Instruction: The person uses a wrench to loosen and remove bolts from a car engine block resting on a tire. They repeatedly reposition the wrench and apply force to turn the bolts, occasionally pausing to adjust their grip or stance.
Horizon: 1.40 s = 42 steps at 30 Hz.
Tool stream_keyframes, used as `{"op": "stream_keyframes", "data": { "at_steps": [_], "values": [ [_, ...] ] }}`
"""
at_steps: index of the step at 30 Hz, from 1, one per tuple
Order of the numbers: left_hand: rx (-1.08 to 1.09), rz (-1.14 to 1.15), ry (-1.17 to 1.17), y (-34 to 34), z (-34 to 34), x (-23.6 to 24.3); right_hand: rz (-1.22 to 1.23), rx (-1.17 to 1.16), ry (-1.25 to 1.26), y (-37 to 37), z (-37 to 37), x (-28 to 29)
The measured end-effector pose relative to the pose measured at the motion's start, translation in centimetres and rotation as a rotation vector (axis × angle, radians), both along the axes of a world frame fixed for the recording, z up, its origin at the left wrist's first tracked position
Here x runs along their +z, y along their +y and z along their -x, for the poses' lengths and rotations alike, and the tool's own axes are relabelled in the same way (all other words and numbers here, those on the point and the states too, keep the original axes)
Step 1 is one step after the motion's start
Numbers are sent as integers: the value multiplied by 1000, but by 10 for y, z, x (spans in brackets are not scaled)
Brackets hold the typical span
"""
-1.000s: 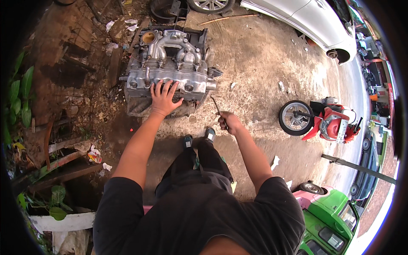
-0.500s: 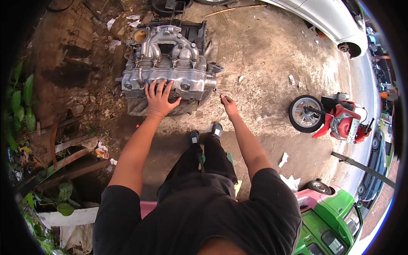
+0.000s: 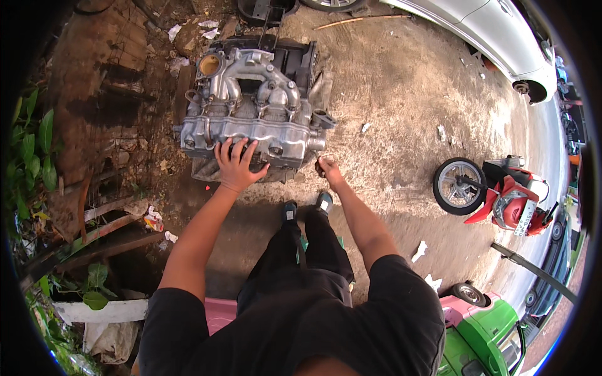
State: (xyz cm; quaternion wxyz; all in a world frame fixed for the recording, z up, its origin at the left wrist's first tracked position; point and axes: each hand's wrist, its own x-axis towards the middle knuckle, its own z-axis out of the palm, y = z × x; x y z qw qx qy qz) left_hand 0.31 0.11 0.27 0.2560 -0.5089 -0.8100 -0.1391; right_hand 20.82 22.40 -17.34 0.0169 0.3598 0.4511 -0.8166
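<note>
A grey metal car engine (image 3: 257, 116) rests on the ground in front of me, its manifold pipes and valve cover facing up. My left hand (image 3: 237, 168) lies on the near side of the valve cover, fingers spread and pressing against the metal. Just off the engine's near right corner, my right hand (image 3: 331, 172) is closed around a small wrench. Most of that tool is hidden by the fingers, and only a dark bit shows at the fingertips.
Wood scraps and litter lie left, beside green plants (image 3: 37, 150). A red motorcycle (image 3: 511, 197) stands at the right. Far right is a silver car (image 3: 470, 31), and a green and pink vehicle (image 3: 483, 332) is at the lower right. My shoes (image 3: 323, 202) are just below the engine.
My right hand has drawn the wrench back from the engine's right end, toward me, and turned it. My left hand stays on the valve cover. The whole view has shifted slightly.
</note>
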Motion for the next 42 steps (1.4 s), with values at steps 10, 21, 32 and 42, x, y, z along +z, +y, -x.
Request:
{"op": "stream_keyframes", "data": {
  "at_steps": [10, 21, 32, 42],
  "values": [
    [-21, 18, 4, -1, -1, 1, -97, 113, -55, 25, -3, 10],
    [-8, -16, -1, 0, -2, 2, -145, 30, -138, 18, 15, -29],
    [-19, 9, 30, -1, 1, 1, -262, -362, -176, -45, 25, -41],
    [-25, 22, 32, -1, 2, 1, -451, -280, -365, -73, 11, 11]
  ]
}}
